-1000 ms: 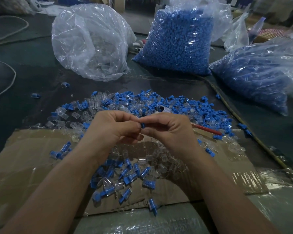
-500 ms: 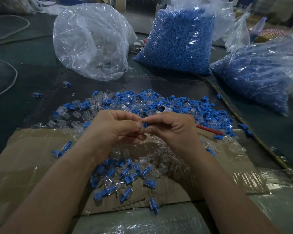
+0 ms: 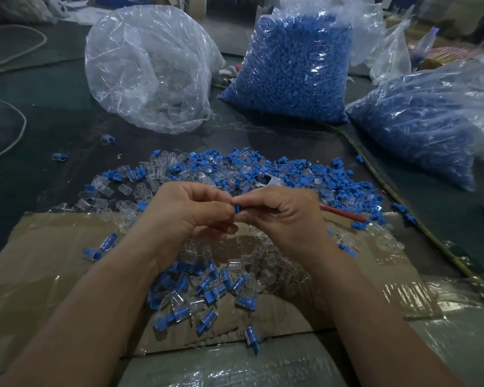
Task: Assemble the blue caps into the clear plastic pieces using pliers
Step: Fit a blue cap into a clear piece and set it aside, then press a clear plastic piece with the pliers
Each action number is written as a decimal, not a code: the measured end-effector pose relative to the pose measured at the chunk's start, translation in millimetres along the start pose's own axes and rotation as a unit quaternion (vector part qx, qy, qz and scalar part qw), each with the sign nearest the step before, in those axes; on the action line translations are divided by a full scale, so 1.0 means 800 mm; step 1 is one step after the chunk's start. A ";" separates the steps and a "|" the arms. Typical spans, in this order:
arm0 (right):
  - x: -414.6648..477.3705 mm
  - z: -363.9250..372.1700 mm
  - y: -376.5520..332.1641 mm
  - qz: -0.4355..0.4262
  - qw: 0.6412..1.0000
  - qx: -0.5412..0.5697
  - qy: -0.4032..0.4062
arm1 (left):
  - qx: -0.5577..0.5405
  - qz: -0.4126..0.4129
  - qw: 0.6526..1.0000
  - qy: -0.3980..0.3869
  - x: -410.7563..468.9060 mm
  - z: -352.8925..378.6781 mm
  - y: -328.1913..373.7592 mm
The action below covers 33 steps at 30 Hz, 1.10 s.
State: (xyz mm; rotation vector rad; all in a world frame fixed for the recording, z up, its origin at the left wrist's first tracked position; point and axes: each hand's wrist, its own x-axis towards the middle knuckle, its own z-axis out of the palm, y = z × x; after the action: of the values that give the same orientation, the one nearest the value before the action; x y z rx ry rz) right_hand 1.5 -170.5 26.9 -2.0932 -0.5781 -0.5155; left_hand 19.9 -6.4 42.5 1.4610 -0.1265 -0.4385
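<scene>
Blue cap (image 3: 237,208) sits pinched between the fingertips of both hands, raised above the middle of the worktop (image 3: 53,121). The left hand (image 3: 190,216) and right hand (image 3: 285,216) meet at the cap, fingers curled, thumbs and forefingers closing on it from either side. Only a short blue sliver shows, its long axis running roughly up and down in the head view with a slight tilt. The rest is hidden by the fingers, so which end leads cannot be told, nor whether a clear piece lies inside the right hand.

Just behind the hands spreads a loose pile of blue caps and clear plastic pieces (image 3: 235,174). The pliers (image 3: 344,212) lie on its right edge, the red handle pointing right, partly hidden behind the right hand. Below the wrists, a heap of assembled pieces (image 3: 201,286) rests on a taped cardboard sheet (image 3: 53,261), with one stray assembled piece (image 3: 252,337) near its front edge.

At the back stand a crumpled clear bag (image 3: 148,68) on the left, a full bag of blue caps (image 3: 294,65) in the centre and a second blue-filled bag (image 3: 419,129) on the right. A pale cord (image 3: 11,127) curves along the far left.
</scene>
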 end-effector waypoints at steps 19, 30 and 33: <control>0.004 -0.060 0.018 0.254 0.947 -0.197 -0.011 | -0.023 0.016 0.999 0.031 0.002 -0.002 -0.001; -0.001 -0.069 0.029 0.402 0.846 -0.273 -0.218 | -0.034 0.029 0.999 0.023 0.004 -0.007 -0.005; -0.002 -0.069 0.033 0.397 0.844 -0.290 -0.215 | -0.037 0.027 0.999 0.022 0.005 -0.007 -0.005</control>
State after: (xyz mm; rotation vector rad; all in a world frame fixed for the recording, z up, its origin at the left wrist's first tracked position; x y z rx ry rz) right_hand 7.0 -230.5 38.2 -2.7882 0.2962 0.3243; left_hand 24.3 -3.0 37.1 1.3902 -0.1132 -0.3634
